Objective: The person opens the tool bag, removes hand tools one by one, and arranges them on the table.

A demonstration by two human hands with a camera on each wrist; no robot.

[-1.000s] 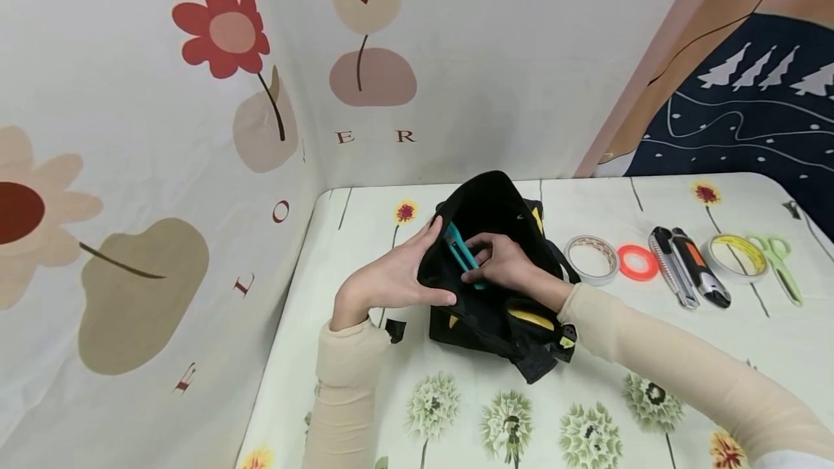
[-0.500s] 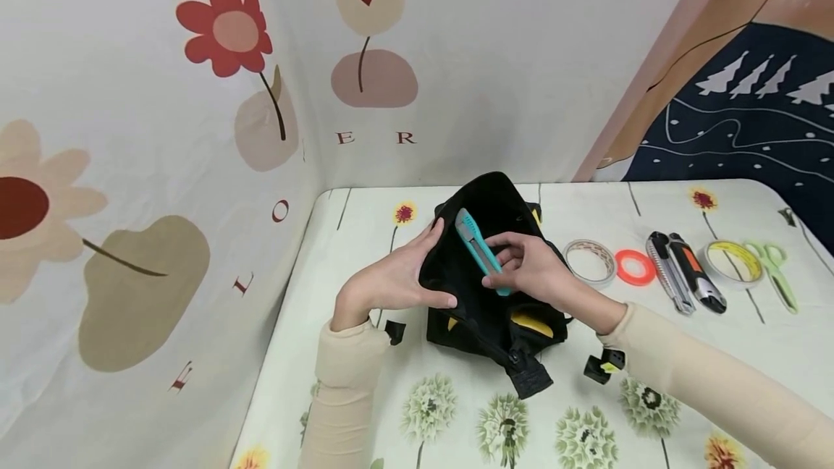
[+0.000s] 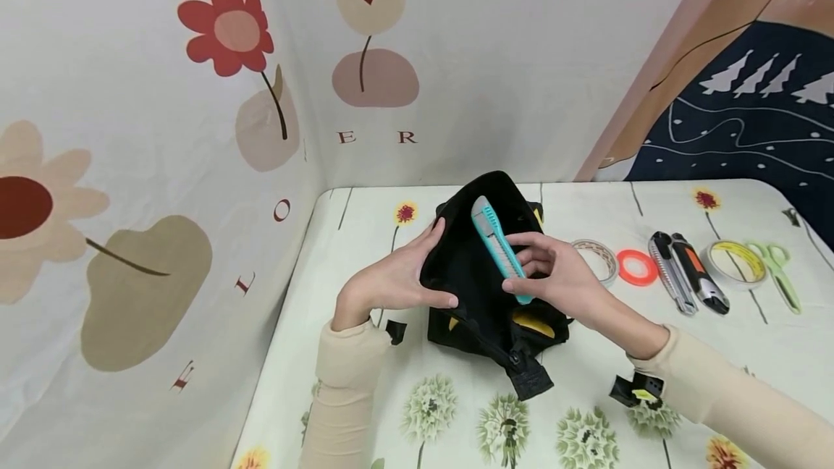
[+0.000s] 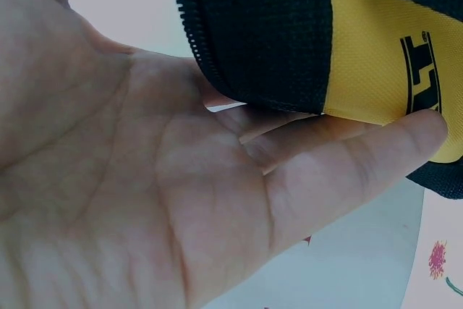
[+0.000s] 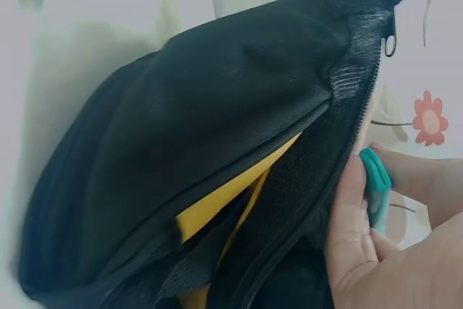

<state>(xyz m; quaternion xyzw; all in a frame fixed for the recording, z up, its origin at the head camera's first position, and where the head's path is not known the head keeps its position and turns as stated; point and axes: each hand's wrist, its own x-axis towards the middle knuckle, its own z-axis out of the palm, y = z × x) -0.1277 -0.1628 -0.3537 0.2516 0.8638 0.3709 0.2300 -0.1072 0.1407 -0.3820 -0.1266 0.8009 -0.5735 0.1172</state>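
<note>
My right hand [image 3: 563,273] pinches a turquoise utility knife [image 3: 498,248] between thumb and fingers, over the mouth of a black and yellow zippered tool bag [image 3: 485,339]. The knife slants, its tip toward the upper left; its turquoise end [image 5: 376,175] shows in the right wrist view. At the bag's left side, my left hand [image 3: 394,277] grips the rim and keeps the mouth spread. Its thumb lies over the near edge, with fingertips at the upper edge. From the left wrist, the fingers lie along the bag's yellow outer panel [image 4: 369,56].
Right of the bag, in a row, lie a tape roll [image 3: 609,259], an orange-red ring [image 3: 637,268], two dark utility knives [image 3: 674,277] [image 3: 700,273], a yellow-cored tape roll [image 3: 736,263] and green scissors [image 3: 778,273]. A printed cloth wall [image 3: 469,93] rises behind the table.
My right hand has drawn the utility knife up out of the bag's interior and toward the right. The left hand stays at the rim, almost unmoved.
</note>
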